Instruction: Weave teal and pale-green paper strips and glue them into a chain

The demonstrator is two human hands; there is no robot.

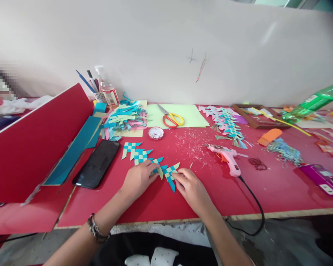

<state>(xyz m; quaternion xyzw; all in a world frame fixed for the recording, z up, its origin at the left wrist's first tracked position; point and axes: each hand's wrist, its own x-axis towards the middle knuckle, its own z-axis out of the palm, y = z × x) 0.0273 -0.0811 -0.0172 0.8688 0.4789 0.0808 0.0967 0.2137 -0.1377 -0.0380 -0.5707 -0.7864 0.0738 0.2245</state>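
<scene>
A row of woven paper pieces (141, 156) in blue and pale green runs diagonally across the red tabletop, with pointed strip ends sticking out. My left hand (140, 178) rests over one of the middle pieces, its fingers bent together on the paper and partly covering it. At the row's lower right end, a woven paper piece (170, 172) is pinched at its right edge by the fingers of my right hand (192, 188). Both hands stay low against the table. The fingertips of the left hand are partly hidden.
A black phone (96, 164) lies left of the row. Behind are cut paper strips (124, 120), scissors (172, 119) on pale green sheets and a small round lid (155, 133). Rightward lie a pink glue gun (224, 156) with its cord and a fringed woven strip (229, 123).
</scene>
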